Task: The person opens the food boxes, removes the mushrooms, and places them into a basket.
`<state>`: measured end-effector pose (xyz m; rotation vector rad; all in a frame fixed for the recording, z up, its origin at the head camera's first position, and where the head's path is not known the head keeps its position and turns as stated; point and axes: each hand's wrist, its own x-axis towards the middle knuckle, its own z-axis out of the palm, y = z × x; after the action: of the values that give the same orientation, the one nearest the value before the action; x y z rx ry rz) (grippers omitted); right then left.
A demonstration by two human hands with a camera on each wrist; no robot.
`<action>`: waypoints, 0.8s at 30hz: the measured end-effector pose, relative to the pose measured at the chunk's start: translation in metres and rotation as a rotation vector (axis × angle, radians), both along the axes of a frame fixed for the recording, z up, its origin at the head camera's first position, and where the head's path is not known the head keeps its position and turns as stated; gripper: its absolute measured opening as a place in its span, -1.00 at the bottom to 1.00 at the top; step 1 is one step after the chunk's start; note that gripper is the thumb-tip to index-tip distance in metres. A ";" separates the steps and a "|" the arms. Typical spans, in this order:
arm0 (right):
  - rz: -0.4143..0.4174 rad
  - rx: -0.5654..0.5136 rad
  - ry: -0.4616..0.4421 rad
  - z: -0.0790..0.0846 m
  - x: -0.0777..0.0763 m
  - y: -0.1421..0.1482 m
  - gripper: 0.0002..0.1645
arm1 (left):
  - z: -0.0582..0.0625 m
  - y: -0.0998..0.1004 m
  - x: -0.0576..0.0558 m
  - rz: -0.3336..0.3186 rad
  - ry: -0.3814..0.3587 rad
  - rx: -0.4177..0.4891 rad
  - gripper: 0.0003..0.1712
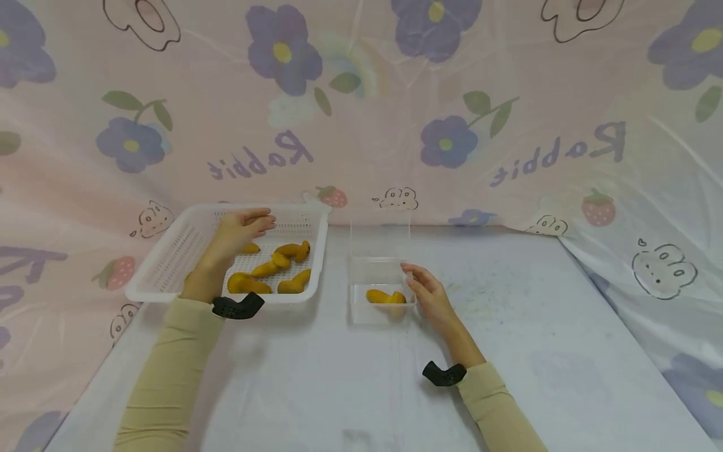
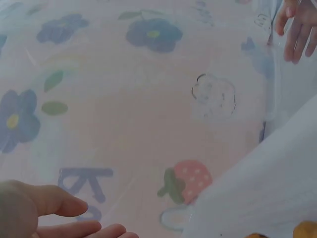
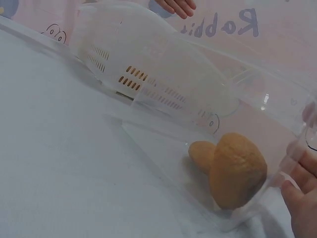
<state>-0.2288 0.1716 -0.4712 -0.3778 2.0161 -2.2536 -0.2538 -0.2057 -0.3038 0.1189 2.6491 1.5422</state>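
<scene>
Over the white basket, my left hand hovers with fingers extended and nothing in them. In the left wrist view that hand shows thumb and fingers apart. Below it in the basket lie several yellow-brown mushrooms. To the right stands a clear plastic box, its lid raised at the back. Inside the box a mushroom lies on its side, cap and stem showing. My right hand is at the box's right side, its loosely bent fingertips right at the wall.
A white cloth covers the table. Behind it hangs a pink curtain printed with flowers and rabbits, close behind the basket and lid. The basket stands to the left of the box, a narrow gap between them.
</scene>
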 end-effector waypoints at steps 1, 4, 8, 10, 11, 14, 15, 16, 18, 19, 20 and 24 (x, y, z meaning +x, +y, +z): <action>-0.002 0.001 0.000 0.000 0.000 0.000 -0.47 | 0.000 0.004 0.001 -0.006 0.001 0.009 -0.40; -0.007 0.005 -0.004 -0.001 0.000 0.000 -0.46 | -0.001 0.012 0.005 -0.016 -0.005 0.026 -0.44; -0.010 0.008 -0.008 0.000 0.000 0.000 -0.45 | -0.002 0.023 0.010 -0.042 -0.010 0.043 -0.46; -0.008 0.009 -0.006 0.000 -0.001 0.000 -0.45 | -0.002 0.027 0.012 -0.062 -0.003 0.060 -0.46; -0.007 0.008 -0.004 0.001 -0.001 -0.001 -0.45 | -0.003 0.029 0.012 -0.073 0.003 0.059 -0.46; -0.003 0.004 0.003 0.001 -0.003 -0.001 -0.45 | -0.007 0.034 0.012 -0.103 0.023 0.074 -0.47; -0.003 0.003 0.003 0.001 -0.003 -0.001 -0.46 | -0.008 0.036 0.012 -0.117 0.031 0.076 -0.48; -0.003 0.001 0.004 0.000 -0.004 -0.001 -0.46 | -0.010 0.038 0.012 -0.130 0.038 0.081 -0.48; -0.006 -0.001 0.003 0.000 -0.004 -0.001 -0.46 | -0.012 0.042 0.012 -0.145 0.045 0.081 -0.48; -0.007 -0.003 0.004 -0.001 -0.004 -0.001 -0.45 | -0.013 0.044 0.013 -0.151 0.044 0.086 -0.48; -0.009 -0.005 0.000 -0.001 -0.004 -0.001 -0.45 | -0.014 0.047 0.014 -0.154 0.043 0.086 -0.48; -0.012 -0.019 -0.001 -0.001 -0.003 -0.001 -0.45 | -0.014 0.056 0.020 -0.177 0.037 0.108 -0.49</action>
<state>-0.2315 0.1707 -0.4726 -0.3669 2.0040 -2.2810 -0.2342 -0.1499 -0.3173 0.3802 2.5026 1.6376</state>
